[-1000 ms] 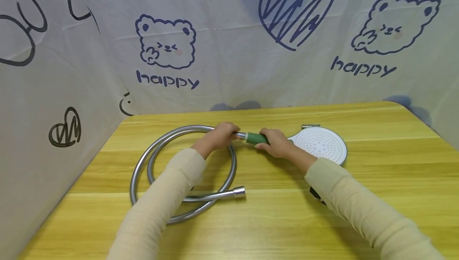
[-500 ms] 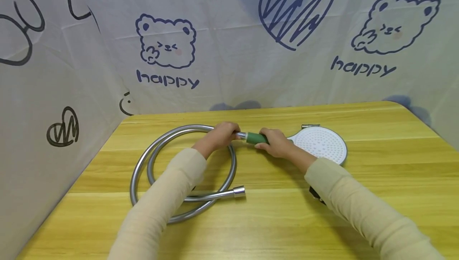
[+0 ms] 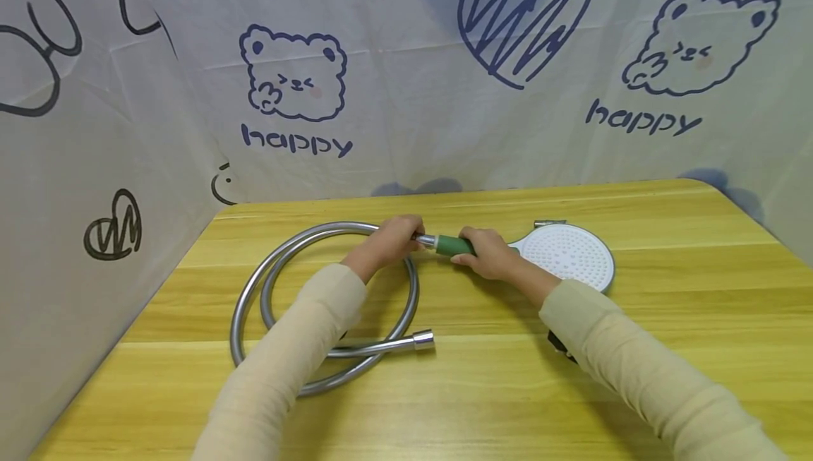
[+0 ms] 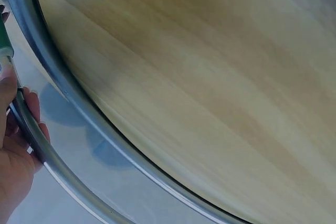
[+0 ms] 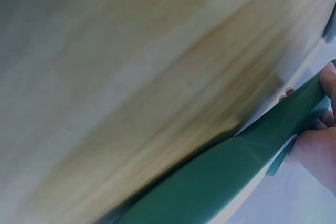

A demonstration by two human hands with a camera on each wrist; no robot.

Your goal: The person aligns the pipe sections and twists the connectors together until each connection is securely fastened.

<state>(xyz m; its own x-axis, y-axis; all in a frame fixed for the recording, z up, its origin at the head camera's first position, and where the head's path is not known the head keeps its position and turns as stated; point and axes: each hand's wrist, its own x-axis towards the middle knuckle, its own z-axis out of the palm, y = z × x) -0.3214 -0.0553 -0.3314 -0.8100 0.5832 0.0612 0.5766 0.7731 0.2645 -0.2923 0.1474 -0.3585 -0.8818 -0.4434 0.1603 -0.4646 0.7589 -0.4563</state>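
A hand shower with a round white spray face (image 3: 567,256) lies toward the right of the table in the head view. My right hand (image 3: 492,253) grips its green handle (image 3: 454,246); the right wrist view shows the green back (image 5: 210,177) running up to those fingers. At the handle's end, my left hand (image 3: 395,236) pinches the chrome fitting (image 3: 427,241) of a shower hose (image 3: 241,306), fitting and handle in line. In the left wrist view the hose (image 4: 58,169) passes through the left fingers. Its other chrome end (image 3: 423,339) lies on the table, pointing right.
The hose coils in wide loops over the left half of the wooden table (image 3: 483,404), partly under the left sleeve (image 3: 324,306). A small metal piece (image 3: 550,223) lies behind the spray face. A dark object (image 3: 562,346) shows beside the right sleeve. A cloth wall (image 3: 406,94) stands behind.
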